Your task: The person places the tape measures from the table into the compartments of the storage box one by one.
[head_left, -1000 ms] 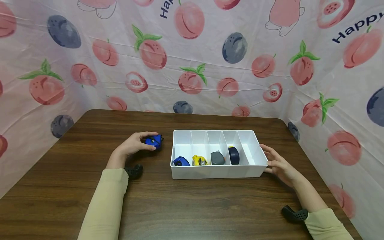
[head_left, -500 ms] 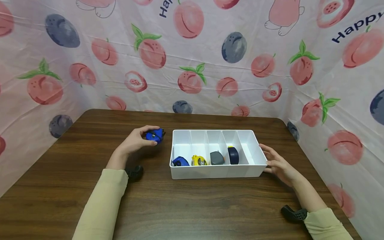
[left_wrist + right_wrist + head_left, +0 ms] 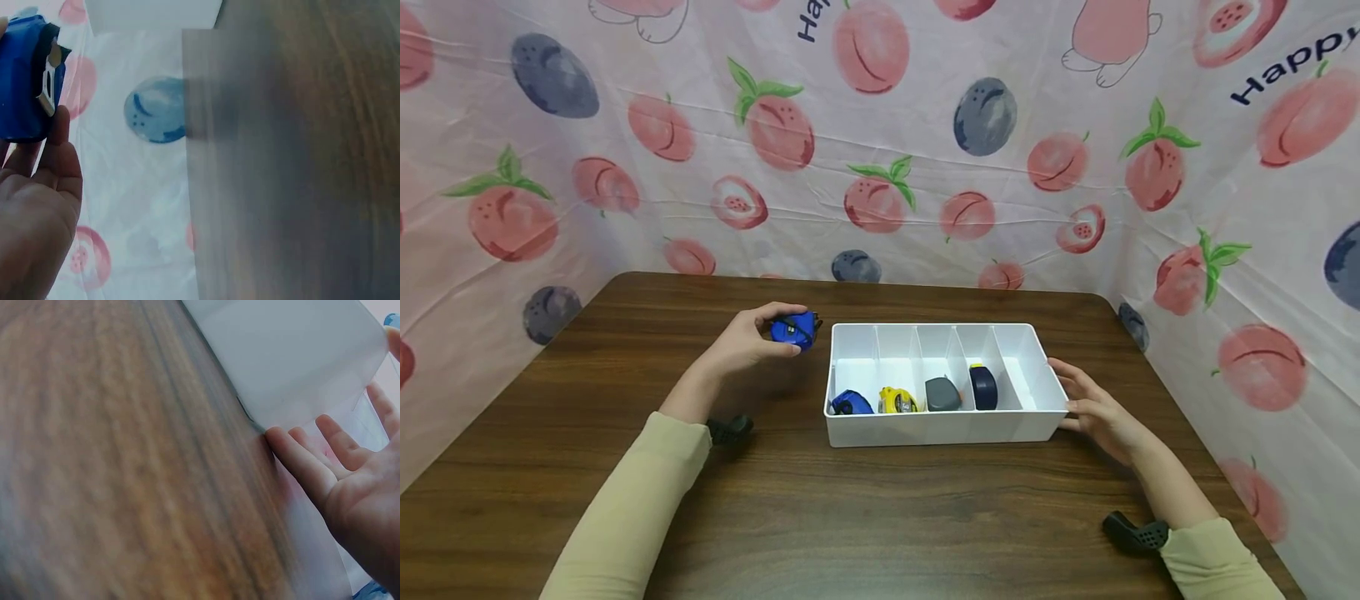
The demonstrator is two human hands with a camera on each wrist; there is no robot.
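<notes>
My left hand (image 3: 741, 340) holds a blue tape measure (image 3: 795, 331) between thumb and fingers, above the table and just left of the white divided box (image 3: 947, 430). In the left wrist view the metal hook end of this tape measure (image 3: 22, 81) shows. My right hand (image 3: 1102, 414) rests its extended fingers against the box's right end; the right wrist view shows the fingertips (image 3: 278, 439) at its lower edge. Along the front of the box, in separate compartments, sit another blue tape measure (image 3: 852, 403), a yellow one (image 3: 898, 401), a grey rounded one (image 3: 942, 394) and a dark navy one (image 3: 983, 388).
The box stands on a dark brown wooden table (image 3: 880, 517). Thin white dividers (image 3: 919, 354) part its compartments. A fruit-printed curtain (image 3: 925, 175) hangs behind and along both sides of the table. A black band (image 3: 730, 429) is on each wrist.
My left hand has lifted the blue tape measure off the table and moved it slightly right and away from me. The right hand and the box have hardly moved.
</notes>
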